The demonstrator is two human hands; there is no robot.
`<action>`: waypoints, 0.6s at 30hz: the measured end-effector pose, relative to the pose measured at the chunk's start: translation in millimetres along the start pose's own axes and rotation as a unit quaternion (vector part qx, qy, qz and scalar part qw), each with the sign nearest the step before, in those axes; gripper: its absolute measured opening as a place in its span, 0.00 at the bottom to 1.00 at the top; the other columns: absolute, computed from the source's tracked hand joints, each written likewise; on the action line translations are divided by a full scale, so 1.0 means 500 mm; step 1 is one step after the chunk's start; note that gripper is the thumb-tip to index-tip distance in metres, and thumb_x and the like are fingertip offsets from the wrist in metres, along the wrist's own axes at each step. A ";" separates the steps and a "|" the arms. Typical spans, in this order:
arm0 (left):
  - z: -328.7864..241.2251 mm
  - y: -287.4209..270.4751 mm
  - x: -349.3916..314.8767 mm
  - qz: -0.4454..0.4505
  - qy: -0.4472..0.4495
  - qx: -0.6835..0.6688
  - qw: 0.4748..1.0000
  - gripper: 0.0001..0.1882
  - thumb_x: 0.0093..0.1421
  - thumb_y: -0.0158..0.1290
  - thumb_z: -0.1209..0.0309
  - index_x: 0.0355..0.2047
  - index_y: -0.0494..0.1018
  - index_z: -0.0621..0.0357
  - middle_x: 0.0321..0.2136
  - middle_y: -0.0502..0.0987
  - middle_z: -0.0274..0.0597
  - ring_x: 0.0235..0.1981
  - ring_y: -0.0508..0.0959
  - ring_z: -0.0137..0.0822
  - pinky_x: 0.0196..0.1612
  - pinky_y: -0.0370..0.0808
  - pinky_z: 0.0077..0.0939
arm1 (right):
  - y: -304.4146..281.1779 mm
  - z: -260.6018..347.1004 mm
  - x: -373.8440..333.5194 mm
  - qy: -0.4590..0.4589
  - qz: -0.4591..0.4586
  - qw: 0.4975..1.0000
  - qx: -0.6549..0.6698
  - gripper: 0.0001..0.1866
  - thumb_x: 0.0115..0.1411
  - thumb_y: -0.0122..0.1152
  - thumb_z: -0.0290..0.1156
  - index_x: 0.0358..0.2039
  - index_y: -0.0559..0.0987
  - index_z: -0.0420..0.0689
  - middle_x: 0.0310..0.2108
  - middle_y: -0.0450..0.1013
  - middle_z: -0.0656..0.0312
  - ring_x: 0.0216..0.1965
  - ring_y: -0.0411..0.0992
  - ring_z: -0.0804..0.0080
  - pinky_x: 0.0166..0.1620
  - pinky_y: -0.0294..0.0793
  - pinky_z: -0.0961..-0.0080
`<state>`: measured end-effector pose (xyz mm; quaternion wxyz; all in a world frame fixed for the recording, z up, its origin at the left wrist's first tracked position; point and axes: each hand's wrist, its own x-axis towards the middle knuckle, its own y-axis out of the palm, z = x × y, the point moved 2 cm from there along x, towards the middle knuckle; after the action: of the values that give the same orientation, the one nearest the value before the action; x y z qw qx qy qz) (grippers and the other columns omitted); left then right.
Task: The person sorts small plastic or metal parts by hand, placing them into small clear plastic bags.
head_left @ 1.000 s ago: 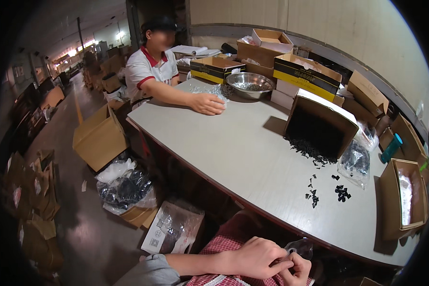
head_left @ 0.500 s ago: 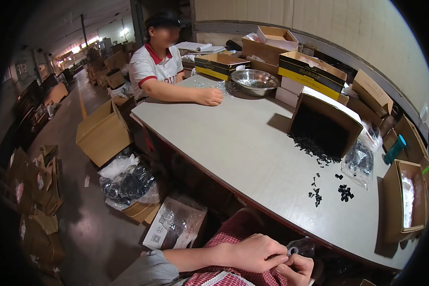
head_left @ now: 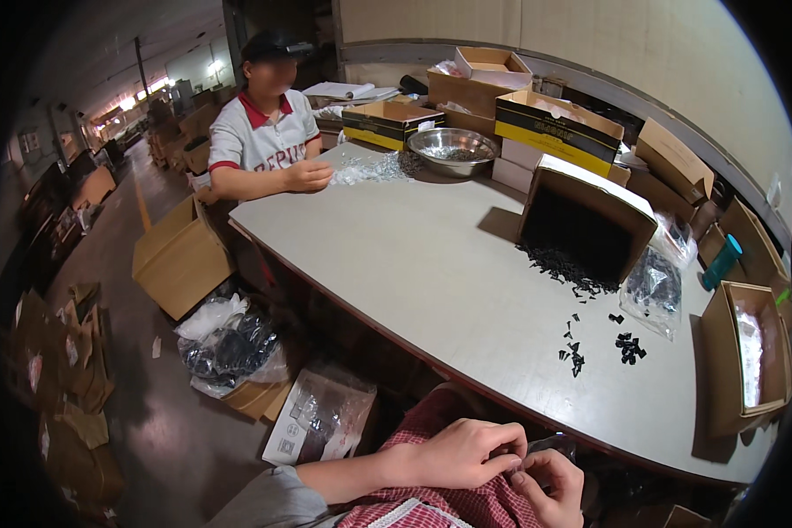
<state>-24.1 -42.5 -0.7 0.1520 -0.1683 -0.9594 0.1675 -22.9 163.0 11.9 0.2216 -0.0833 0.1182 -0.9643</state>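
Above my lap, at the table's near edge, my left hand (head_left: 471, 451) and my right hand (head_left: 550, 486) meet at the fingertips. Both are closed in a pinch, and whatever sits between the fingers is too small and too hidden to name. Just behind them lies a bit of clear plastic (head_left: 561, 446). On the table beyond, small black parts (head_left: 576, 275) spill from a tipped carton (head_left: 638, 195). Two little groups of black pieces, one on the left (head_left: 573, 358) and one on the right (head_left: 629, 347), lie nearer to me.
Across the grey table (head_left: 387, 255) a co-worker's hand (head_left: 310, 175) is beside small clear pieces (head_left: 370, 169) and a steel bowl (head_left: 453, 151). An open carton (head_left: 722, 378) stands at right, by a teal bottle (head_left: 723, 262). Boxes and bags (head_left: 229, 343) crowd the floor at left.
The small ring-shaped part seen at my fingertips is now hidden. My fingers have shifted slightly. The co-worker's hand has drawn back to the left, uncovering more clear pieces. The view has shifted slightly.
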 end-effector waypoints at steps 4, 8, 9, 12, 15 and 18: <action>-0.001 0.009 0.006 -0.017 0.033 0.026 0.999 0.10 0.68 0.61 0.68 0.45 0.76 0.59 0.32 0.83 0.43 0.29 0.84 0.40 0.34 0.80 0.32 | -0.013 -0.007 -0.008 -0.014 0.029 0.999 -0.009 0.05 0.67 0.67 0.18 0.42 0.80 0.35 0.28 0.75 0.67 0.30 0.73 0.84 0.34 0.74 0.84; -0.011 0.006 0.007 -0.012 0.031 0.045 0.998 0.08 0.67 0.60 0.70 0.43 0.75 0.60 0.31 0.83 0.47 0.32 0.84 0.47 0.37 0.80 0.39 | -0.016 -0.012 -0.008 0.057 0.075 0.996 0.012 0.03 0.68 0.65 0.18 0.39 0.79 0.36 0.27 0.75 0.66 0.29 0.73 0.83 0.33 0.74 0.83; -0.015 0.006 0.009 -0.005 0.009 0.034 0.999 0.07 0.66 0.59 0.71 0.41 0.74 0.61 0.32 0.84 0.51 0.36 0.86 0.54 0.39 0.81 0.45 | -0.012 -0.014 -0.009 0.078 0.079 0.994 0.018 0.04 0.69 0.65 0.19 0.37 0.78 0.36 0.27 0.75 0.66 0.27 0.72 0.84 0.32 0.72 0.83; -0.012 0.015 0.006 -0.023 -0.016 -0.023 0.999 0.08 0.67 0.59 0.72 0.41 0.74 0.61 0.31 0.84 0.52 0.34 0.86 0.54 0.38 0.81 0.46 | -0.003 0.000 -0.008 0.100 0.078 0.992 0.011 0.07 0.69 0.65 0.21 0.33 0.76 0.38 0.25 0.74 0.66 0.25 0.69 0.84 0.29 0.70 0.83; -0.004 0.020 0.004 -0.034 -0.024 -0.036 0.998 0.09 0.68 0.59 0.68 0.40 0.75 0.62 0.29 0.84 0.52 0.31 0.86 0.55 0.35 0.81 0.47 | -0.005 -0.014 -0.011 0.082 0.053 0.995 -0.019 0.09 0.69 0.67 0.23 0.32 0.75 0.39 0.24 0.73 0.66 0.24 0.67 0.83 0.28 0.67 0.81; 0.000 0.021 0.002 0.025 -0.032 0.022 0.999 0.13 0.69 0.58 0.63 0.37 0.77 0.62 0.27 0.83 0.53 0.29 0.85 0.56 0.34 0.80 0.47 | -0.006 -0.010 -0.008 0.029 0.021 0.998 -0.041 0.09 0.66 0.68 0.24 0.32 0.75 0.39 0.24 0.71 0.67 0.25 0.65 0.82 0.29 0.65 0.80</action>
<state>-22.1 -32.9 -4.4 0.1210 -0.1837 -0.9553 0.1977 -21.5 168.6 7.5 0.2351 -0.0618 0.1661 -0.9557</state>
